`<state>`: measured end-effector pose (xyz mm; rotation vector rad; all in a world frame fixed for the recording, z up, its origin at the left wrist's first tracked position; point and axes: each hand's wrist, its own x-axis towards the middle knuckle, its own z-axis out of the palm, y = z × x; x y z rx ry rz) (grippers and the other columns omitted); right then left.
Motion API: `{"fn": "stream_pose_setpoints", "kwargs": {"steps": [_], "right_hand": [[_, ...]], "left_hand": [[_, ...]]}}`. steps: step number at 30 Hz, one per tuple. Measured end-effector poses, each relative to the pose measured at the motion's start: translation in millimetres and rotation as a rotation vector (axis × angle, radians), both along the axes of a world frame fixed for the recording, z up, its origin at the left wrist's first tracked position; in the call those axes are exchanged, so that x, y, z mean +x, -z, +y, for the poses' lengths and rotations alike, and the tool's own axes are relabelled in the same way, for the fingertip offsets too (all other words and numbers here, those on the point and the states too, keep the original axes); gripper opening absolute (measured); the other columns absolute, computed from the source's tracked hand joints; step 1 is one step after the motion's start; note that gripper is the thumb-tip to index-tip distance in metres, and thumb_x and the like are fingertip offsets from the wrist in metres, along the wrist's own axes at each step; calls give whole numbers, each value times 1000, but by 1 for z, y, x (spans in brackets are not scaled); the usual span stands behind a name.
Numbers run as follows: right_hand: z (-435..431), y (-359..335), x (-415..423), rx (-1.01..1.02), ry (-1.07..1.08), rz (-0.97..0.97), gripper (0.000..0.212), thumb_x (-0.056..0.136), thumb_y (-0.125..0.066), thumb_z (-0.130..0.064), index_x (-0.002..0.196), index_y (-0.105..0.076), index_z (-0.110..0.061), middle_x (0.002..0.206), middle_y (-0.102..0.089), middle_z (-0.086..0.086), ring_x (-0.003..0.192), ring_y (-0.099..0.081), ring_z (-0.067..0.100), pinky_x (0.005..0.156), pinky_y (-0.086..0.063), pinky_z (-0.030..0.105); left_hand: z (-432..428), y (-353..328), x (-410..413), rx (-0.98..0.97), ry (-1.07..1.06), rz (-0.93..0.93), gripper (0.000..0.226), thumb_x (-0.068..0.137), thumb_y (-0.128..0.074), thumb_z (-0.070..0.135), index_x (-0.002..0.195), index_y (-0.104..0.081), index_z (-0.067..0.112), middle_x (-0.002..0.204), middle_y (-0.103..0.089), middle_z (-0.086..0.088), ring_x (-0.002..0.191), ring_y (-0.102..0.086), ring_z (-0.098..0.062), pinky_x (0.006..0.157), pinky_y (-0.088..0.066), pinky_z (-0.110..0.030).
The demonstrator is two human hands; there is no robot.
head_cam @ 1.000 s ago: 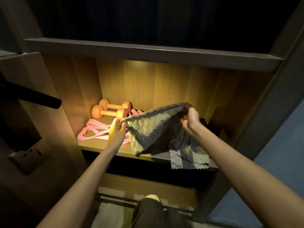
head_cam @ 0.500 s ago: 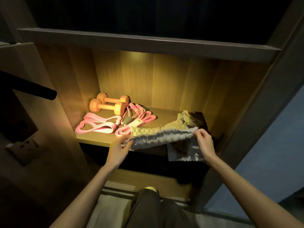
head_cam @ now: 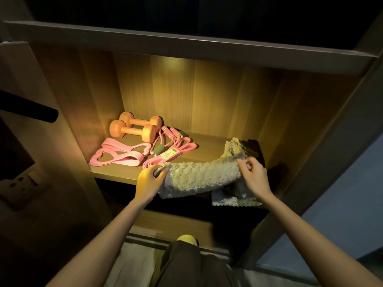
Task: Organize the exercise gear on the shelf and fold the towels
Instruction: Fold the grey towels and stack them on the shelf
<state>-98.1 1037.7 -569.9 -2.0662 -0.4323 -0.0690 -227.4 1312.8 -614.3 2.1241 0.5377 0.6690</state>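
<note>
The lit shelf (head_cam: 116,176) compartment holds two orange dumbbells (head_cam: 134,130) side by side at the back left. Pink resistance bands (head_cam: 120,156) lie flat in front of them, and a pink jump rope (head_cam: 172,141) is coiled just to their right. At the shelf's front edge the left hand (head_cam: 148,182) pinches the left end of the grey towel (head_cam: 199,177), fingers curled round it. The towel stretches across to the right hand (head_cam: 255,175), whose fingers pinch its other end. Its far part lies bunched on the shelf's right side.
</note>
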Motion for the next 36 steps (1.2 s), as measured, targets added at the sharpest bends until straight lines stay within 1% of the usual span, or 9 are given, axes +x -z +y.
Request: {"fn": "stream_pose_setpoints", "kwargs": {"steps": [2, 6, 10, 13, 17, 25, 29, 33, 36], "right_hand": [[11, 0, 20, -118, -4, 11, 26, 100, -47, -32, 82, -49, -13, 56, -44, -1, 49, -38, 13, 51, -30, 29], [28, 11, 51, -415, -9, 26, 23, 102, -30, -44, 111, -39, -24, 64, -45, -3, 46, -45, 17, 44, -34, 28], [43, 20, 68, -470, -10, 83, 15, 105, -28, -31, 93, -31, -23, 62, -37, -1, 45, -35, 13, 43, -30, 23], [48, 25, 73, -574, 5, 109, 9, 104, -26, -28, 99, -30, -22, 60, -37, 2, 45, -35, 15, 40, -28, 23], [45, 35, 77, -652, 24, 101, 16, 104, -28, -23, 100, -39, -12, 69, -45, 7, 52, -40, 17, 46, -31, 27], [44, 43, 80, -326, 176, 178, 41, 102, -31, -44, 74, -43, -16, 54, -43, 2, 41, -38, 16, 46, -36, 29], [55, 42, 84, -225, 204, 239, 47, 103, -35, -37, 60, -34, -18, 51, -32, -1, 39, -28, 12, 37, -28, 19], [54, 38, 86, -468, 179, 117, 47, 102, -36, -35, 59, -38, -15, 48, -38, -2, 43, -35, 12, 47, -26, 24], [49, 38, 89, -591, 145, 25, 36, 100, -38, -37, 75, -47, -13, 58, -54, 3, 52, -49, 18, 53, -42, 26]], "left_hand": [[11, 2, 15, 57, 37, 6, 36, 89, -60, 44, 88, -68, 9, 84, -64, 0, 78, -61, -20, 71, -52, -45], [20, 14, 41, 68, 54, 88, 34, 91, -60, 40, 111, -67, 14, 90, -69, 3, 78, -65, -15, 68, -56, -41], [26, 31, 54, 68, 53, 190, 38, 91, -58, 42, 114, -63, 12, 94, -70, -2, 81, -65, -18, 68, -55, -39], [29, 41, 57, 109, 54, 241, 34, 90, -61, 42, 100, -63, 10, 80, -64, 4, 74, -62, -16, 58, -45, -29], [30, 48, 59, 185, 10, 252, 35, 88, -63, 44, 105, -65, 13, 94, -69, 1, 81, -66, -19, 67, -55, -35], [22, 46, 62, 353, -78, 242, 28, 99, -45, 31, 116, -52, 10, 93, -68, -13, 76, -66, -35, 60, -54, -44], [21, 47, 66, 395, -92, 276, 27, 99, -45, 33, 112, -53, 11, 92, -68, -12, 75, -65, -34, 57, -52, -39], [21, 47, 67, 365, -150, 355, 26, 97, -48, 36, 106, -55, 12, 92, -67, -10, 78, -65, -31, 63, -53, -39], [22, 43, 66, 370, -171, 403, 28, 96, -49, 37, 109, -52, 12, 95, -66, -10, 80, -64, -33, 66, -52, -40]]}}
